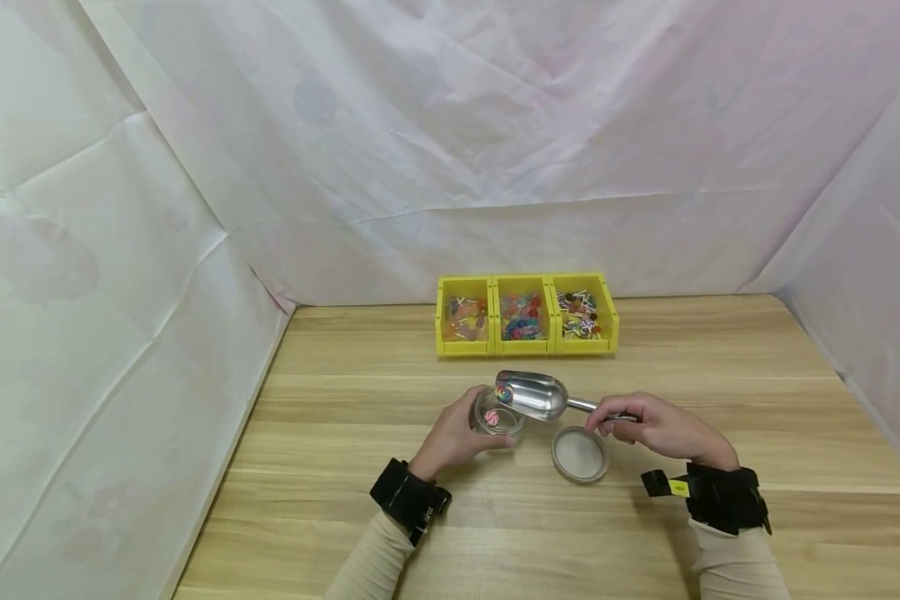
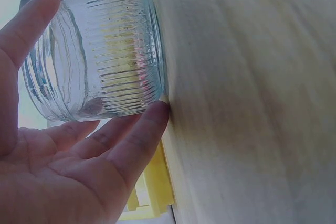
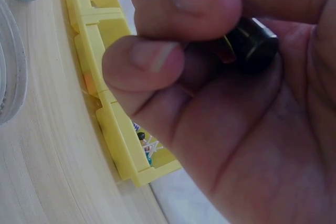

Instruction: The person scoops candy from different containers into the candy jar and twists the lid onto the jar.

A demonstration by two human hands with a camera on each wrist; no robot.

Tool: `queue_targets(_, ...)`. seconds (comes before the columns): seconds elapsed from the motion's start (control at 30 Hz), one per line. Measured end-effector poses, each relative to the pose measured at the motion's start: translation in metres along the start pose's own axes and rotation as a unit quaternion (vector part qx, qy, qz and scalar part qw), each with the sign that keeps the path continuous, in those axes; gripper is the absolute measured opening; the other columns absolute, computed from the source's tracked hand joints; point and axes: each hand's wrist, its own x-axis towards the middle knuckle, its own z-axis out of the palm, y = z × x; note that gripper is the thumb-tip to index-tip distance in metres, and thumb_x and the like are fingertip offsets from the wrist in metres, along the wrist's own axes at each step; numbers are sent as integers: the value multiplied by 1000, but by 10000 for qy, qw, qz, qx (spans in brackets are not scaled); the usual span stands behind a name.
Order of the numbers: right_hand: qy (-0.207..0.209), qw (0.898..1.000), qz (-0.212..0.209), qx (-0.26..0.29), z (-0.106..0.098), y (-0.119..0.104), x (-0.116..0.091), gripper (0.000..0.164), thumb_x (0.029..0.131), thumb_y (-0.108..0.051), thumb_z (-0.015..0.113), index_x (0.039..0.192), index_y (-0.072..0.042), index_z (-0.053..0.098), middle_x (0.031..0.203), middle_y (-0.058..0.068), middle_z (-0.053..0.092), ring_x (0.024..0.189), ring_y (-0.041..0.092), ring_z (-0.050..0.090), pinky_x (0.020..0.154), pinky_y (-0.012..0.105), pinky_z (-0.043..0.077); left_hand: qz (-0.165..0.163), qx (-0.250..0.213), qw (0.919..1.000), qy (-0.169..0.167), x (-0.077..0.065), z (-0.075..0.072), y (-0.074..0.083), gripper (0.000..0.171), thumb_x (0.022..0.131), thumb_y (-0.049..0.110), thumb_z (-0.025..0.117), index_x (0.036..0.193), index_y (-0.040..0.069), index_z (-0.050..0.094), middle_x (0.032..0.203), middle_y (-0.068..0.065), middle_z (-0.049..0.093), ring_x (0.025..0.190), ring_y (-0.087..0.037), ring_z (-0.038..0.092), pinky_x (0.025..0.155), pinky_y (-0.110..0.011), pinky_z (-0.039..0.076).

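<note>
Scoop (image 1: 546, 398), gripped by right fingers (image 3: 184, 11), overhangs the glass jar (image 2: 113, 53) that left fingers (image 2: 137, 142) hold.

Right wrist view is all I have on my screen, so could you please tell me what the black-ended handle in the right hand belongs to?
Observer: It belongs to a metal scoop, which the head view shows clearly.

Operator: Thank you. I can see only part of the glass jar at my upper left; would you kindly tell me whether anything is holding it?

Observer: Yes, the left hand grips it.
</note>
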Motion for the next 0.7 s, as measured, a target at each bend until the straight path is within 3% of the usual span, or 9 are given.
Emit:
queue_targets(0.2,1,10000,-17,-12,0,1,0,38,98,9,45,117,-15,67,102,10,64,72,16,51,54,27,44,2,-11,10000,-12,0,0,0,86,69,40,90,142,21,48,132,-4,61,123,-25,55,105,-49,43)
queue_targets(0.47,-3,9999,-102,-40,0,-1,1,34,100,5,47,116,-16,67,106,12,65,73,18,52,54,33,46,48,15,10000,2,0,1,-1,86,70,39,90,142,20,48,129,-2,62,122,-25,56,104,-48,44)
queue_targets(0.7,35,9999,-87,-107,0,-3,1,34,99,6,48,115,-17,68,108,1,67,78,22,54,61,28,49,82,27,10000,9,1,0,-1,85,70,39,90,142,20,48,130,-3,62,122,-25,56,105,-48,44)
